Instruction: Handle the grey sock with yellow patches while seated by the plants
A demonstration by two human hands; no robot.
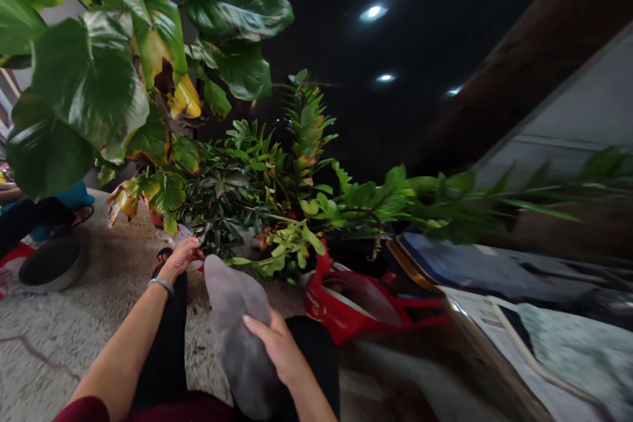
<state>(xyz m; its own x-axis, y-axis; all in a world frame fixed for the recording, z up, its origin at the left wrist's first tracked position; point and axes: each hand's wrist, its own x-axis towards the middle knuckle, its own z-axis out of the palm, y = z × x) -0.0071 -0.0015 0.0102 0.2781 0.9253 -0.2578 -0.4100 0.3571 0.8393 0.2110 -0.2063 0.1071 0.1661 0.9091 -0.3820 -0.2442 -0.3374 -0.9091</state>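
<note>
A soft grey sock-shaped cloth lies lengthwise over my lap, its rounded end pointing away from me. My right hand grips it from the right side, thumb on top. My left hand, with a silver bangle on the wrist, is raised just left of the cloth's far end, apart from it. Its fingers are bent together near the dark leaves; whatever they pinch, if anything, is too small to make out.
Large-leaved plants and lower greenery stand ahead. A red plastic object is at right, beside a patterned light cloth. A dark round bowl sits on the floor at left, near another person's foot.
</note>
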